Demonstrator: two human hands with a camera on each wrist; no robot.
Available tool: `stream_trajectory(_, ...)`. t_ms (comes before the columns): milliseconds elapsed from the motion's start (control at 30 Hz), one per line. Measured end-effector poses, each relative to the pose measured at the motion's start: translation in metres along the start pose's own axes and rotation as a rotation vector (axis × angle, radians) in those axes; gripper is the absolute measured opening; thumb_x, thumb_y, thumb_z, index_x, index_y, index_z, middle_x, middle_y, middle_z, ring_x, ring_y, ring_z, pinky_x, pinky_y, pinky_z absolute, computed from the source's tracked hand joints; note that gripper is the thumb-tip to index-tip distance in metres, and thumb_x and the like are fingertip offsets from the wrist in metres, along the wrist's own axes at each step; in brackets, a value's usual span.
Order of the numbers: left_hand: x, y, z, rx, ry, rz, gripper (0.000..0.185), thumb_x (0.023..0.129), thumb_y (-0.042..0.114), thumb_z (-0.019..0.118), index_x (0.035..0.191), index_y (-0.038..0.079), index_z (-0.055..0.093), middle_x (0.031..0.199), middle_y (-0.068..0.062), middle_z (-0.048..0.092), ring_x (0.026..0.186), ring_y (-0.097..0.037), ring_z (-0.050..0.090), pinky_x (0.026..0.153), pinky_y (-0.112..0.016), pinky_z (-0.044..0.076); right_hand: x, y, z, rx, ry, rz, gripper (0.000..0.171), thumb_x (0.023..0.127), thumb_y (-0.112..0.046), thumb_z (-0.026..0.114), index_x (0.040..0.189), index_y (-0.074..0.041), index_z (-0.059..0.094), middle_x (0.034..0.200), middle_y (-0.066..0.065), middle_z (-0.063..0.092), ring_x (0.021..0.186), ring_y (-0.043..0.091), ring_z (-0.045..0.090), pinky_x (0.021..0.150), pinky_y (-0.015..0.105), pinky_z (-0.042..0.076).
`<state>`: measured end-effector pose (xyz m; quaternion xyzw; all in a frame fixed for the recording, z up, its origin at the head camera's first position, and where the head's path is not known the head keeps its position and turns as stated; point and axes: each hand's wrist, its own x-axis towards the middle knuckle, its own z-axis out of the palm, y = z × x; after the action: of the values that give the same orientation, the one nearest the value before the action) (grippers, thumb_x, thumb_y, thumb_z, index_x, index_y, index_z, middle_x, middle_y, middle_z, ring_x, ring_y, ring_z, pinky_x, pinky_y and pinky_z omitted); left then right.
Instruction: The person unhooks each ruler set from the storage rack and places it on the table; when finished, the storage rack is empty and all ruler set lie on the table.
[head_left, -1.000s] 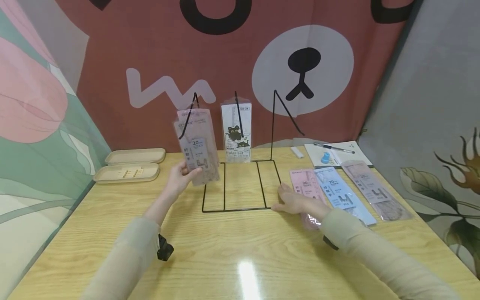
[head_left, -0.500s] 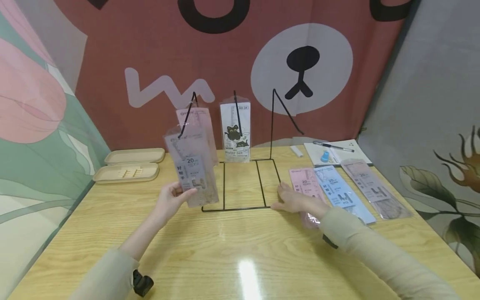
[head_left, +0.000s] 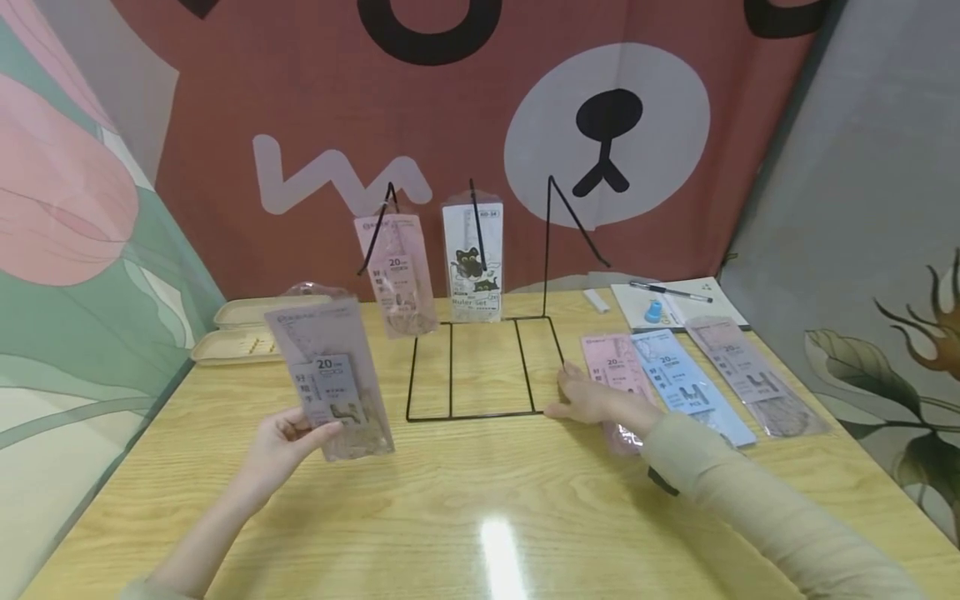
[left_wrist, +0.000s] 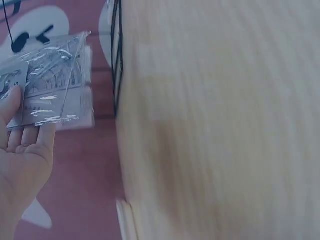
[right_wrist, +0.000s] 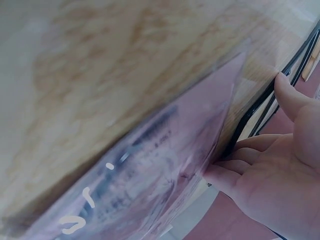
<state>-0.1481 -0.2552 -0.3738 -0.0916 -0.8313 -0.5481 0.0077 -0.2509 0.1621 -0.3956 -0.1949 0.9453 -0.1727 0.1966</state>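
In the head view my left hand pinches a greyish-purple ruler set packet by its lower left edge, thumb in front. The packet is upright, slightly tilted, above the table and apart from the rack. The left wrist view shows the thumb on the clear wrapping of that packet. My right hand holds the front right corner of the black wire display rack, its thumb and fingers at the base wires. A pink ruler packet hangs on the left hook, a white ruler set packet on the middle hook.
Pink, blue and greyish-purple packets lie at the right. Behind them are a notebook, a pen, a small blue object and a white eraser-like block. An opened beige case lies at the back left.
My left hand has drawn the greyish-purple packet away from the left hook, leftward and toward me. The pink packet behind it is now uncovered. My right hand has stayed at the rack's corner.
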Motion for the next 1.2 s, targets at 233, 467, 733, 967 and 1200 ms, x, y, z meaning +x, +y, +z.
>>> stream_trajectory(233, 0.005, -0.022, -0.015, 0.041, 0.019, -0.222, 0.049, 0.090, 0.027, 0.063, 0.123, -0.009, 0.055, 0.103, -0.013, 0.072, 0.081, -0.009, 0.070, 0.074, -0.025, 0.057, 0.001, 0.001, 0.001, -0.006, -0.002, -0.005, 0.083, 0.095, -0.039, 0.051, 0.142, 0.017, 0.012, 0.151, 0.033, 0.002, 0.143, 0.043, 0.001, 0.118, 0.051, 0.006)
stream_trajectory(467, 0.028, -0.033, -0.009, 0.103, -0.079, -0.382, 0.048, 0.089, 0.027, 0.064, 0.117, -0.011, 0.058, 0.085, -0.007, 0.072, 0.069, -0.013, 0.066, 0.063, -0.029, 0.057, 0.001, 0.000, 0.002, 0.004, 0.005, -0.014, 0.081, 0.096, -0.037, 0.051, 0.142, 0.017, 0.012, 0.151, 0.033, 0.002, 0.143, 0.043, 0.001, 0.118, 0.051, 0.006)
stream_trajectory(733, 0.046, -0.029, -0.009, 0.107, -0.199, -0.416, 0.041, 0.089, 0.018, 0.064, 0.108, -0.018, 0.059, 0.077, -0.007, 0.071, 0.064, -0.013, 0.066, 0.062, -0.029, 0.058, 0.004, 0.000, 0.005, 0.010, 0.008, -0.014, 0.082, 0.095, -0.038, 0.051, 0.142, 0.017, 0.013, 0.152, 0.032, 0.002, 0.143, 0.043, 0.001, 0.118, 0.051, 0.006)
stream_trajectory(967, 0.054, 0.002, -0.019, 0.647, -0.122, -0.334, 0.044, 0.082, 0.037, 0.069, 0.062, -0.002, 0.062, 0.052, -0.002, 0.056, 0.047, -0.010, 0.050, 0.045, -0.025, 0.045, 0.003, -0.001, 0.003, 0.004, 0.007, -0.012, 0.082, 0.096, -0.038, 0.051, 0.142, 0.018, 0.012, 0.151, 0.033, 0.001, 0.143, 0.044, 0.001, 0.118, 0.051, 0.006)
stream_trajectory(1200, 0.089, 0.024, -0.022, 0.641, -0.021, -0.095, 0.084, 0.085, 0.051, 0.063, 0.132, -0.016, 0.041, 0.128, -0.036, 0.050, 0.118, -0.049, 0.050, 0.096, -0.055, 0.045, 0.001, -0.001, 0.002, 0.009, 0.006, 0.001, 0.081, 0.096, -0.037, 0.051, 0.142, 0.017, 0.013, 0.152, 0.032, 0.002, 0.144, 0.042, 0.001, 0.118, 0.050, 0.006)
